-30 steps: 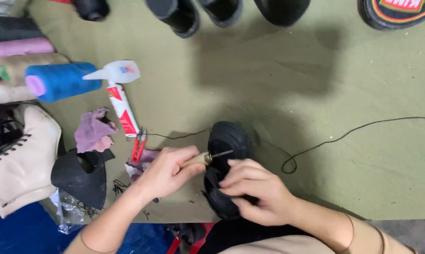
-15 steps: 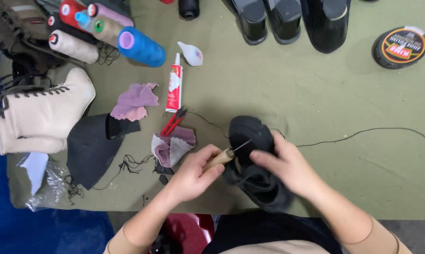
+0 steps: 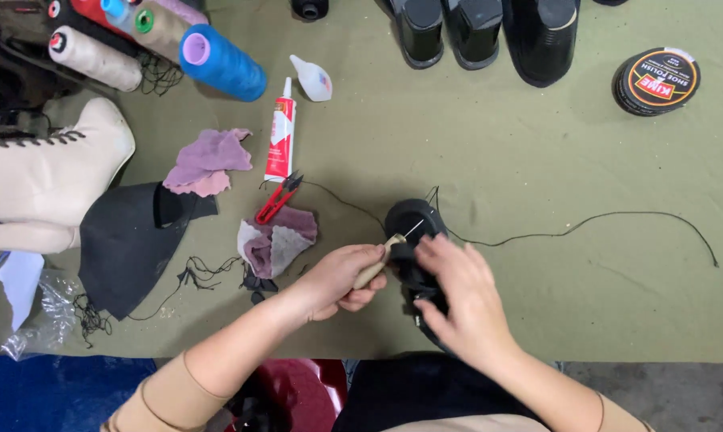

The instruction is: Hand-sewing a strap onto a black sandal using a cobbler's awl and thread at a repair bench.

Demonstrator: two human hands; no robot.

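Near the tabletop's front edge, my left hand (image 3: 341, 276) closed around a wooden-handled awl (image 3: 380, 258); my right hand (image 3: 457, 300), fingers curled, gripped the black shoe (image 3: 409, 224).

Olive-clothed table (image 3: 537, 160): shoe (image 3: 413, 232), thread (image 3: 585, 224), spools (image 3: 221, 62)

Open room sits right of the hands, the left is packed.

From the black shoe (image 3: 413, 240), 3 o'clock is bare green surface (image 3: 537, 160) with only a thin black thread (image 3: 585, 222) trailing over it, polish tin (image 3: 656, 80) way out at 2. At 12 it's open up to the black heels (image 3: 477, 32). 9 to 11 is tight: cloth scraps (image 3: 277, 240), red snips (image 3: 277, 198), glue tube (image 3: 280, 140), dark leather piece (image 3: 129, 240), cream boot (image 3: 41, 180), thread spools (image 3: 137, 40).
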